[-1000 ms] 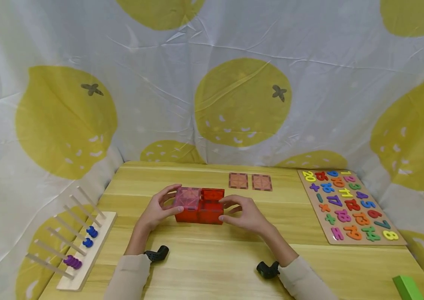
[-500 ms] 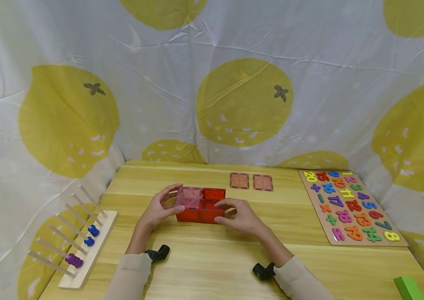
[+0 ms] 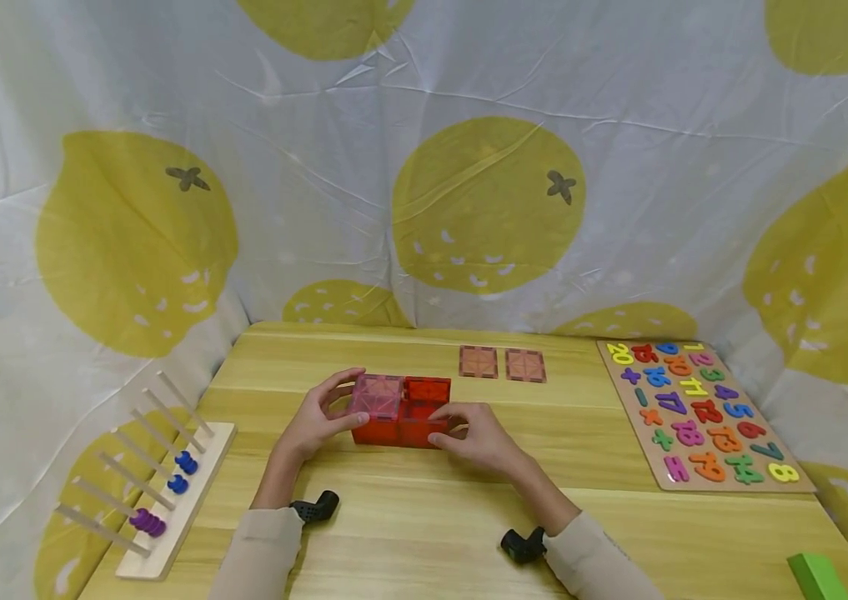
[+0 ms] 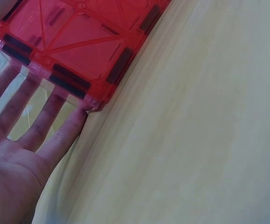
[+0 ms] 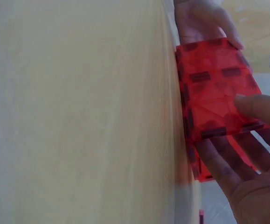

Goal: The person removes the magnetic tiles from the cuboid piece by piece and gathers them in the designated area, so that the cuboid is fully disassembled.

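A box of translucent red magnetic tiles (image 3: 376,432) stands mid-table, two squares wide. A pinkish square tile (image 3: 377,395) covers its left half; the right half is uncovered, showing a back wall tile (image 3: 427,389). My left hand (image 3: 314,421) holds the left end, thumb at the front top corner. In the left wrist view, its fingers (image 4: 41,122) lie against the end tile (image 4: 86,51). My right hand (image 3: 479,433) pinches the right front tile (image 5: 216,109), thumb outside and fingers behind it, inside the box's right half.
Two loose square tiles (image 3: 479,362) lie flat behind the box. At left stands a wooden peg rack (image 3: 198,492) with blue and purple beads. A number puzzle board (image 3: 637,417) lies at right, and a green block (image 3: 816,575) near the front right corner.
My right hand has moved left from beside the box's right end, and its thumb and fingers have closed on the right front tile. The left hand keeps its hold.
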The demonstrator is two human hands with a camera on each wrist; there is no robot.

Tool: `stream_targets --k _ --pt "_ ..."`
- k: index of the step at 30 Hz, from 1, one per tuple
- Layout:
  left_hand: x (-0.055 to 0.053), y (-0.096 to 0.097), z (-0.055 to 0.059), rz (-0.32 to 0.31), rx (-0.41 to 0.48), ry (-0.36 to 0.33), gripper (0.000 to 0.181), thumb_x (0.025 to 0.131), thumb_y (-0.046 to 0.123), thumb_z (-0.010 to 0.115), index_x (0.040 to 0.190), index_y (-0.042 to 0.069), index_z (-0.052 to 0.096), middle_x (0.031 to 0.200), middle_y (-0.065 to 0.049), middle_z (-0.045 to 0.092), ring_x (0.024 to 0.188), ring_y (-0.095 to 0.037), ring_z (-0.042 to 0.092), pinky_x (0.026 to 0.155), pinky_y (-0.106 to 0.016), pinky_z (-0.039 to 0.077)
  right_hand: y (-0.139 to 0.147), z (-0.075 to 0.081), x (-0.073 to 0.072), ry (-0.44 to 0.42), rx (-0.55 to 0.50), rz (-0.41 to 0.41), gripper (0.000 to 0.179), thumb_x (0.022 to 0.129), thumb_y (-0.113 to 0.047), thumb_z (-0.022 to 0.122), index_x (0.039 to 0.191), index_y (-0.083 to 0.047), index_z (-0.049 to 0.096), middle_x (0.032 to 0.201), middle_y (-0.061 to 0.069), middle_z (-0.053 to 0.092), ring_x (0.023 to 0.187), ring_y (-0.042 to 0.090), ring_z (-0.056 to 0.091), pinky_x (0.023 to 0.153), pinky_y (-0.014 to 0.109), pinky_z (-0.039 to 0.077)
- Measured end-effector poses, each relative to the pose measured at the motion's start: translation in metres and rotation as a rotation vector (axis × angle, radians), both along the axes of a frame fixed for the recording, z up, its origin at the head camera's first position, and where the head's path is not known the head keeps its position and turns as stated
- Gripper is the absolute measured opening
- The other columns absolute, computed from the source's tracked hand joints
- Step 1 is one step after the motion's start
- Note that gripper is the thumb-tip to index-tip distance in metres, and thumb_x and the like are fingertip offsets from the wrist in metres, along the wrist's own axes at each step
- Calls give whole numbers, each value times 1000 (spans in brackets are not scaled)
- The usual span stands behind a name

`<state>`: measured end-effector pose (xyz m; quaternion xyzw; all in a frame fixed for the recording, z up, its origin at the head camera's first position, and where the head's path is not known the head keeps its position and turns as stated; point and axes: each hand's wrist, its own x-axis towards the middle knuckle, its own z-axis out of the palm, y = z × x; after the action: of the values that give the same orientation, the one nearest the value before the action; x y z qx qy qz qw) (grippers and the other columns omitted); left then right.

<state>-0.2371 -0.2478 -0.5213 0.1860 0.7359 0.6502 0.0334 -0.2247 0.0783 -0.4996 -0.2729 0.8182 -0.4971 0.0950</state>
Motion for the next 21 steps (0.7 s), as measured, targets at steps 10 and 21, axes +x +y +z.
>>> stream_targets --k 10,21 --pt "0 1 0 5 -3 -2 75 90 7 79 155 3 41 154 -15 46 139 -36 46 101 -22 53 -1 -1 1 26 14 -56 18 95 -21 76 111 -13 78 109 1 76 97 16 71 82 27 62" --pt "-1 -1 -2 -3 -2 4 74 90 8 79 154 4 42 153 -13 47 139 -37 45 103 -24 53 11 2 0 44 -25 -178 28 94 -25 78 115 -7 77 110 4 78 99 19 73 85 33 62"
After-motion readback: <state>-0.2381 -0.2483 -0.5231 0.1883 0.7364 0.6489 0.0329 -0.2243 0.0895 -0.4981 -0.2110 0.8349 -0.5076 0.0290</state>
